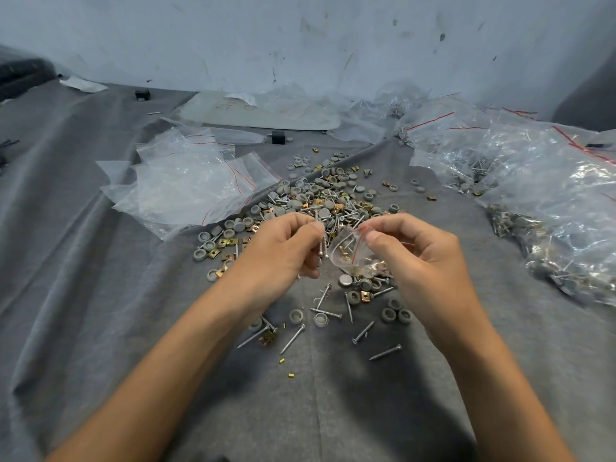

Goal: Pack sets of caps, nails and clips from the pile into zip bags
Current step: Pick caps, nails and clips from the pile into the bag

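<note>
A pile (pixel 320 198) of grey caps, brass clips and silver nails lies on the grey cloth (pixel 100 261). Just in front of it, my right hand (pixel 410 248) pinches the red-striped mouth of a small clear zip bag (pixel 353 258) that holds a few brass clips and nails. My left hand (pixel 286 245) grips several nails (pixel 321 243) beside the bag's mouth, their points up. Loose nails (pixel 385 352) and caps (pixel 295 315) are scattered on the cloth under both hands.
A stack of empty zip bags (pixel 186 185) lies to the left of the pile. A heap of filled zip bags (pixel 540 195) covers the right side. A flat clear bag (pixel 263 111) and small black blocks (pixel 278 137) sit near the back wall.
</note>
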`<state>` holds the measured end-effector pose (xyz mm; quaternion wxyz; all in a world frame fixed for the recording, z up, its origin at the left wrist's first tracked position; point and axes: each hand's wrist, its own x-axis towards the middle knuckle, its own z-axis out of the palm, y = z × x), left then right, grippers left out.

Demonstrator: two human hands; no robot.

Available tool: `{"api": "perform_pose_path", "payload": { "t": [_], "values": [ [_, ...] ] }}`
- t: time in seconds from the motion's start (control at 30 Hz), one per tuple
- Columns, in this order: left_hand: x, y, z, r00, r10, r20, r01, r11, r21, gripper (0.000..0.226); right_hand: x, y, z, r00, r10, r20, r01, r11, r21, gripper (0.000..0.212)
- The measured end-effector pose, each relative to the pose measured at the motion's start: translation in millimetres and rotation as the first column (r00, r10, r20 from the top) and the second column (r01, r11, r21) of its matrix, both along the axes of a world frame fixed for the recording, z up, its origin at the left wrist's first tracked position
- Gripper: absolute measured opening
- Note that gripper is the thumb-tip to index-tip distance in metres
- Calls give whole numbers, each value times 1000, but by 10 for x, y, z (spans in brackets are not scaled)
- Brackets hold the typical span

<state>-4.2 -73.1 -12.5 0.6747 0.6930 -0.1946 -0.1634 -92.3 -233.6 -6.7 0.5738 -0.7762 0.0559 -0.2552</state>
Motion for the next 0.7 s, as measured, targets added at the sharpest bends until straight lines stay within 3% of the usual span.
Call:
{"api": "perform_pose_path", "payload": {
  "t": [0.23,0.7],
  "values": [
    [-68,-104,-47,984,31,173,-39,998,43,16,-1,24,4,1000,-1,1,1,999,-34,14],
    [-63,-70,-67,967,58,247,-63,998,13,4,0,-11,-9,1000,9,2,-9,1000,0,11]
  ]
}}
